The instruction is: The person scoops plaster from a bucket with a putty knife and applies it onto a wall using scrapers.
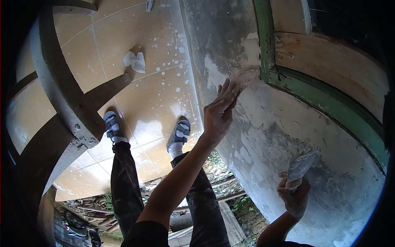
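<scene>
My left hand (220,113) reaches up to the wall beside the green frame, its fingers stretched over a thin, flat pinkish piece (245,77) smeared with white. The piece lies against the wall near the frame's corner; its exact kind is hard to make out, and the thumb is partly hidden. Lower right, my right hand (294,195) is closed round the handle of a putty knife (303,164), its broad grey blade pointing up and away, coated with pale paste. The grey wall (263,144) carries uneven white patches of filler.
A green wooden frame (329,103) borders the wall. At left stands a heavy wooden stand (61,82) with crossbars. A crumpled white scrap (135,61) lies on the paint-spotted tile floor (164,49). Beyond the tile edge are sticks and debris (98,214) near my legs.
</scene>
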`<state>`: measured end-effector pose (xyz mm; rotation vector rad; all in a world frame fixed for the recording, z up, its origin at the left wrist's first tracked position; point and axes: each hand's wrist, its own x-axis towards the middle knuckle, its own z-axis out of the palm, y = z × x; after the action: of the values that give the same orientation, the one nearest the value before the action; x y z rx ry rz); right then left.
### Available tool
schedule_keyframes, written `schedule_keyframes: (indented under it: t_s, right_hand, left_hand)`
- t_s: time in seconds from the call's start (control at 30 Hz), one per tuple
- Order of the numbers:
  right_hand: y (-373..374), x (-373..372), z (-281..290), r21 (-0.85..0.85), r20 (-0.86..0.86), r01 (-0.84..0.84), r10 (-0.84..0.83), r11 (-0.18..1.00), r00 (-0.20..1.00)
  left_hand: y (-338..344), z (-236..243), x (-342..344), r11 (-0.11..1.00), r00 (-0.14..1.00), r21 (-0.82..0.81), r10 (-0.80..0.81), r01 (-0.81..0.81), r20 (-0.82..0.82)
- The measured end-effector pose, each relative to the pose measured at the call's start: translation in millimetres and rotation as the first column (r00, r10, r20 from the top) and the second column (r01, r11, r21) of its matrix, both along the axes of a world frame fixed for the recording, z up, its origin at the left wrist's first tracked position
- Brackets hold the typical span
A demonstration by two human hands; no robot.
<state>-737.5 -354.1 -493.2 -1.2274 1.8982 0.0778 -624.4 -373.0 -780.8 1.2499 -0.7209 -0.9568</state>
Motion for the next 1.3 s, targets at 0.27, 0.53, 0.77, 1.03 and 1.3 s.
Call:
schedule_keyframes:
  t_s: [0.27,0.53,0.77,1.03,1.3]
  right_hand:
    - [4,0,-5,-0.014,0.023,0.001,0.000,1.000,1.000]
    - [1,-7,7,-0.036,0.054,0.049,-0.047,0.998,0.997]
    - [5,-3,1,-0.081,0.091,0.072,-0.064,0.994,0.994]
    - [15,9,-18,0.011,0.255,0.242,-0.237,0.970,0.938]
    - [19,49,-52,0.079,-0.049,-0.299,0.303,0.951,0.952]
  left_hand:
    - [-37,6,4,0.991,0.988,0.078,0.118,-0.110,-0.098]
    - [28,33,-49,0.998,0.999,0.060,0.038,-0.036,-0.035]
    - [-18,17,-24,0.990,0.992,0.081,0.121,-0.119,-0.025]
    - [76,60,-30,0.926,0.960,0.362,0.194,-0.111,-0.202]
    - [73,93,77,0.934,0.723,0.346,0.297,-0.086,-0.623]
